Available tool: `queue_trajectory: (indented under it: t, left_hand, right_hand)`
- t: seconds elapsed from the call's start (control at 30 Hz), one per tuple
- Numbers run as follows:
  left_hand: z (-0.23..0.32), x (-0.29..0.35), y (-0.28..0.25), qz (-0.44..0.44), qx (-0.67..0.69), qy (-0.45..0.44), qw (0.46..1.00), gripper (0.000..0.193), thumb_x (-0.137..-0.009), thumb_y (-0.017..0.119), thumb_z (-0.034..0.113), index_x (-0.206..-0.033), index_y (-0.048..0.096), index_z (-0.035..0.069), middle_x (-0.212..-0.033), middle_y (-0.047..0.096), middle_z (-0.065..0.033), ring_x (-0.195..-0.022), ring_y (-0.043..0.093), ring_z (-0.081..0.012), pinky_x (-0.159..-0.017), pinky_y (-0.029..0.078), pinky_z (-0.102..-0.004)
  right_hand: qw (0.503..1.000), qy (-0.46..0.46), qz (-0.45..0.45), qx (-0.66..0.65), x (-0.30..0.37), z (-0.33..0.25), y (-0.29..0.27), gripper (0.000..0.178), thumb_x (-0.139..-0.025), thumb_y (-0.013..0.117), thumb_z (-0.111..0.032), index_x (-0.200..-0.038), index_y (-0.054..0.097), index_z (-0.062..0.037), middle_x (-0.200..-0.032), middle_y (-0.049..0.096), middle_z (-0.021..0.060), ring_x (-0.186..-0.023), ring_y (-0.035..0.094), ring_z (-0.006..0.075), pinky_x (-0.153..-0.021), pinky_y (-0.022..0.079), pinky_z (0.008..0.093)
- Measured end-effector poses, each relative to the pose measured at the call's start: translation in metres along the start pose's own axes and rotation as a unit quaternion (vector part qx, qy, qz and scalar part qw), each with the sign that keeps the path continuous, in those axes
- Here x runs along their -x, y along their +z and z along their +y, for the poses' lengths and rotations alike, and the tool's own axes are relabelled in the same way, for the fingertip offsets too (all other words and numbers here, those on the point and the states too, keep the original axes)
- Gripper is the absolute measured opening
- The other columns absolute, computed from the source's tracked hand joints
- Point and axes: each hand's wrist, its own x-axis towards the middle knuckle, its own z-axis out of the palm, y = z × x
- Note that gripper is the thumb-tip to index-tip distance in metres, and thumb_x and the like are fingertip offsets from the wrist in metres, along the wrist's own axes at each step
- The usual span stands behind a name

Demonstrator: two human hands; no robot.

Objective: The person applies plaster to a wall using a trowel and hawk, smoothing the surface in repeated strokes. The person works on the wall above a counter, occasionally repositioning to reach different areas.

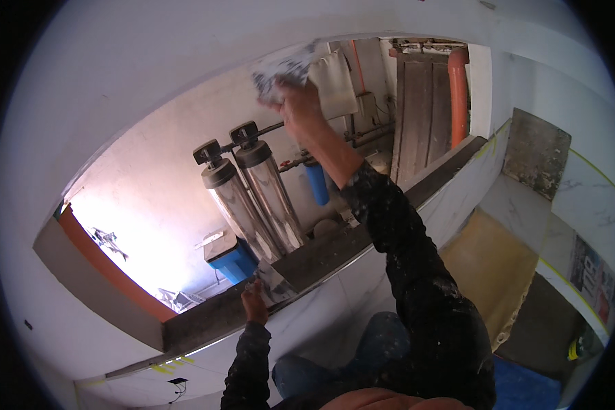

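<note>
- Up by the top rim of the wall opening point(178, 85), the right hand point(299, 108) is closed round a blurred white-and-grey piece point(281, 71); whether that piece touches the rim, I cannot tell.
- Lower down, the left hand point(254, 304) has its fingers curled onto a flat grey piece point(275, 283) at the dark ledge point(335, 249).
- Behind the ledge, two silver cylinders point(273, 195) with black heads stand side by side, a blue box point(234, 263) near their feet.
- Farther right, an orange pipe point(458, 102) runs upright beside a brown door point(422, 123).
- Right of the black sleeve point(417, 260) lies a tan sheet point(492, 270).
</note>
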Motion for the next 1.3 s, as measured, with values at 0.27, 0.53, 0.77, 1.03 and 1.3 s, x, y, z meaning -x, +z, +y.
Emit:
queue_trajectory:
  t: [0.27,0.53,0.77,1.03,1.3]
  left_hand:
    - [0.003,0.001,0.003,0.054,-0.029,-0.003,0.998,0.033,-0.088,0.063,0.032,-0.074,0.061,0.001,-0.069,0.051,0.0016,-0.066,0.042,-0.009,-0.058,0.035,-0.0291]
    - [0.017,0.005,-0.002,-0.01,-0.003,-0.03,1.0,0.034,-0.089,0.061,0.029,-0.067,0.057,0.004,-0.065,0.047,0.0064,-0.062,0.038,-0.0055,-0.054,0.031,-0.0282]
    - [0.012,0.003,-0.007,0.034,-0.074,-0.015,0.997,0.043,-0.09,0.06,0.032,-0.058,0.046,0.007,-0.059,0.038,0.0086,-0.056,0.032,-0.0046,-0.048,0.024,-0.0294]
    - [0.007,0.003,-0.013,-0.038,0.042,-0.031,0.998,0.035,-0.091,0.058,0.033,-0.072,0.058,0.003,-0.062,0.041,0.0072,-0.058,0.034,-0.0069,-0.052,0.031,-0.0284]
    - [0.067,0.02,0.011,-0.164,0.514,-0.176,0.824,0.041,-0.091,0.047,0.018,-0.13,0.047,0.005,-0.114,0.057,-0.0098,-0.099,0.059,-0.0197,-0.082,0.049,-0.0321]
  right_hand:
    - [0.817,-0.154,0.095,0.547,-0.063,-0.186,-0.144,0.035,-0.084,0.062,-0.03,-0.1,0.057,-0.0004,-0.09,0.06,0.0084,-0.08,0.061,0.0183,-0.062,0.052,0.0309]
    - [0.751,-0.037,0.065,0.656,-0.137,-0.257,-0.147,0.021,-0.077,0.065,-0.021,-0.089,0.061,-0.0045,-0.076,0.056,0.0036,-0.061,0.055,0.0165,-0.05,0.049,0.0311]
    - [0.738,0.003,0.042,0.674,-0.112,-0.228,-0.082,0.025,-0.079,0.066,-0.015,-0.095,0.062,0.0043,-0.087,0.061,0.0088,-0.064,0.062,0.0197,-0.054,0.058,0.0281]
    - [0.767,-0.017,-0.12,0.63,-0.042,-0.18,0.038,0.033,-0.081,0.065,-0.018,-0.103,0.059,0.0065,-0.097,0.062,0.012,-0.083,0.064,0.0221,-0.068,0.06,0.0319]
    - [0.757,0.022,-0.256,0.601,0.084,-0.149,0.083,0.038,-0.084,0.066,-0.022,-0.113,0.057,0.0015,-0.101,0.065,0.0098,-0.083,0.067,0.02,-0.07,0.059,0.0333]
